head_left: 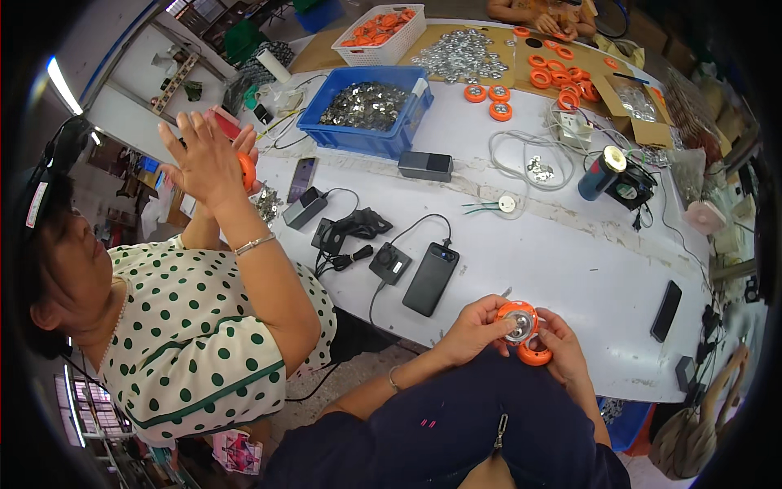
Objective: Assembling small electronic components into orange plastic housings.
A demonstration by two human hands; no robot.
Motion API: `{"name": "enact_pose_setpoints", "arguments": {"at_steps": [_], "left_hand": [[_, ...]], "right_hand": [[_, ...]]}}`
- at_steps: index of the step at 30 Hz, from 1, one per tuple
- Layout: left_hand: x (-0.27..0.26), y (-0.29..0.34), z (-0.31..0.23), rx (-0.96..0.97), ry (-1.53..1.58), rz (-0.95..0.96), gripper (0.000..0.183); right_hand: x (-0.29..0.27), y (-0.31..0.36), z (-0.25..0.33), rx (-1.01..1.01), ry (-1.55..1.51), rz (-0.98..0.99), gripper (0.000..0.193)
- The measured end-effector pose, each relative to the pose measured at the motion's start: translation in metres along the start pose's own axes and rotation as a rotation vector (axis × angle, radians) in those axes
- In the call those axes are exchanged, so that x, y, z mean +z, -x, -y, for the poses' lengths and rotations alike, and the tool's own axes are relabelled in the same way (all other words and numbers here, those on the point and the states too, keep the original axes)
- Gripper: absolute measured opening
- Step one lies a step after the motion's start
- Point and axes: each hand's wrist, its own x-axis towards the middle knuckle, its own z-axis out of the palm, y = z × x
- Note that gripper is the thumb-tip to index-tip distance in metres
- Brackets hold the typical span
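My left hand (472,332) is closed on a round orange casing with a silver, lamp-like face (519,324), its thumb pressed on the silver part. Just below it, a second round orange piece (534,357) is in my right hand (564,345), whose fingers are curled round its side. The two pieces touch or overlap; I cannot tell whether they are joined. Both hands are above my lap at the table's near edge. A thin metallic tip (507,292) pokes up beside my left fingers; what it belongs to is hidden.
On the white table (538,244) lie a black power bank (432,278), a small cabled device (389,263) and a phone (666,311). A blue crate (358,138) of metal parts stands farther back. Left of me a co-worker's raised hands (204,159) hold an orange piece. Another person sits opposite.
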Motion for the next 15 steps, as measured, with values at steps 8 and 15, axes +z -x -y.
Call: {"name": "enact_pose_setpoints", "arguments": {"at_steps": [8, 15], "left_hand": [[-0.005, 0.000, -0.007, 0.037, 0.048, -0.058, 0.025], [-0.009, 0.003, -0.003, 0.038, 0.040, -0.073, 0.026]], "right_hand": [[0.005, 0.010, 0.013, -0.061, 0.925, 0.019, 0.026], [-0.009, 0.027, 0.027, 0.023, 0.480, 0.040, 0.018]]}}
